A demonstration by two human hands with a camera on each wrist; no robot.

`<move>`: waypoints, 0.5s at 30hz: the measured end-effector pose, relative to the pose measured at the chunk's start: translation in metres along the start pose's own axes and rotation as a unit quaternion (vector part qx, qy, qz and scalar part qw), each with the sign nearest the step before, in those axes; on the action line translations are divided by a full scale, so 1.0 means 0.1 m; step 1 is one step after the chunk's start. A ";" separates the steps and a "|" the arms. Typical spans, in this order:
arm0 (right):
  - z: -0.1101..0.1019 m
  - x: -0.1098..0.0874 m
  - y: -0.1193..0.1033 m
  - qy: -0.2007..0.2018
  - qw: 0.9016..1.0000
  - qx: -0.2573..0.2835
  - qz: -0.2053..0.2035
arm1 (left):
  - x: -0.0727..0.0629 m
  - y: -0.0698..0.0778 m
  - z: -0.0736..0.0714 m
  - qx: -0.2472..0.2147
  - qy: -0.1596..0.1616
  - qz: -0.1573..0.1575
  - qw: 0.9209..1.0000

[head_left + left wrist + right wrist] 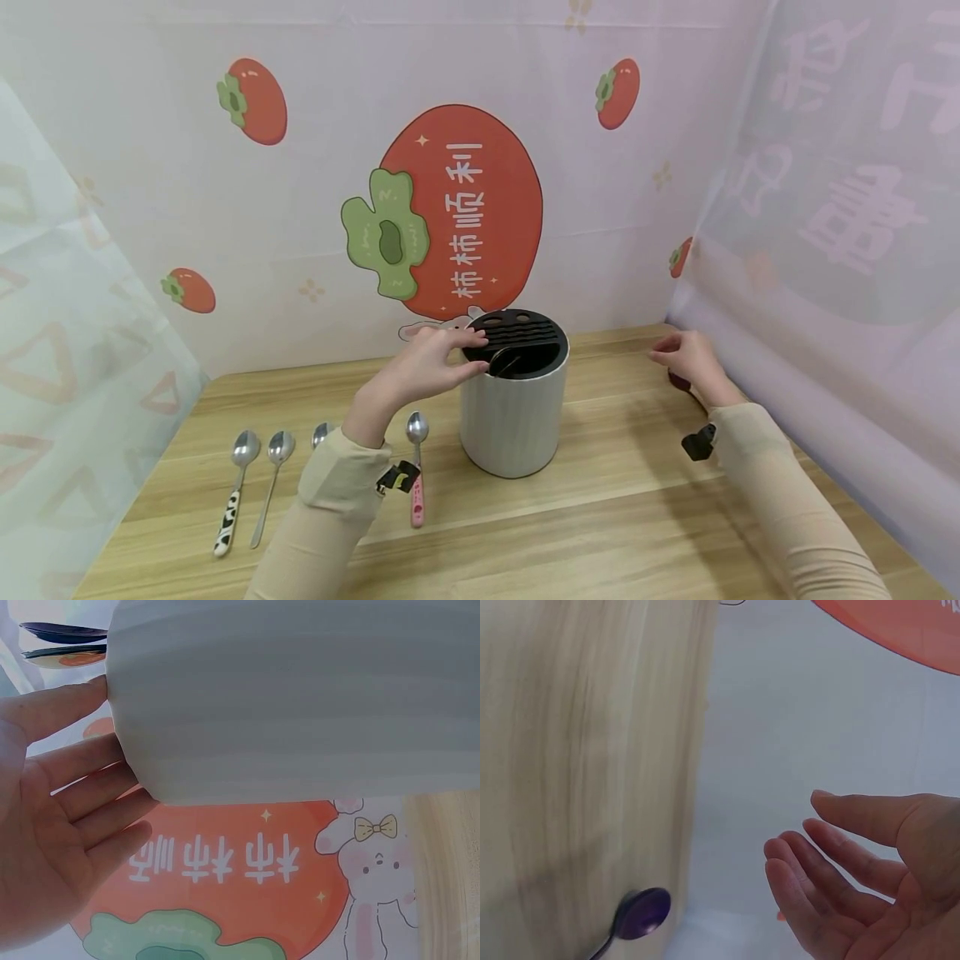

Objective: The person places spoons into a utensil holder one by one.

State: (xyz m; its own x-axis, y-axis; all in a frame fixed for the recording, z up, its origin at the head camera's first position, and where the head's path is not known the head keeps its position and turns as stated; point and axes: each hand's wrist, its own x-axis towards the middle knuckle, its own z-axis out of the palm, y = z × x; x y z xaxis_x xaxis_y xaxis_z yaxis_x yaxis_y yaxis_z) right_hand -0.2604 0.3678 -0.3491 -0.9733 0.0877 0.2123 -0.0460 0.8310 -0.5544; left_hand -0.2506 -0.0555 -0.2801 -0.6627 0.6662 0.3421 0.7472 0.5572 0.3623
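A light grey cylindrical utensil holder (512, 425) with a slotted black top (525, 327) stands on the wooden table. My left hand (427, 362) is at its upper left edge, fingers extended and fingertips right at the rim. Two dark spoon heads (64, 632) project beyond the holder's top edge in the left wrist view, near my thumb. Over to the right, my right hand (688, 360) is raised with loosely bent fingers and nothing in its grasp. Beneath it lies a dark purple spoon (643, 913), its bowl partly covered by the hand in the head view.
Several metal spoons lie left of the holder, including one with a cow-patterned handle (227, 523) and one with a pink handle (417, 498). My left sleeve (322, 517) partly covers another spoon (321, 433). A persimmon-printed cloth (315, 208) hangs behind the table.
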 end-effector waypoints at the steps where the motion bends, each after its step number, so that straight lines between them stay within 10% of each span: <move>1: 0.00 0.00 0.02 0.000 1.000 -0.001 0.001 | 0.00 0.00 0.00 0.000 0.000 -0.001 1.000; 15: 0.04 -0.01 0.35 -0.021 0.999 0.009 0.038 | 0.00 -0.02 0.01 -0.004 0.001 -0.001 1.000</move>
State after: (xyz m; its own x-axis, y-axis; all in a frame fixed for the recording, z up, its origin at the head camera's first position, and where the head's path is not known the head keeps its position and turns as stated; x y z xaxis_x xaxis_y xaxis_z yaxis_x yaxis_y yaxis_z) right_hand -0.2618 0.3946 -0.3717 -0.9825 0.1278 0.1352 0.0257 0.8131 -0.5816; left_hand -0.2518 -0.0560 -0.2814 -0.6649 0.6640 0.3421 0.7449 0.5554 0.3696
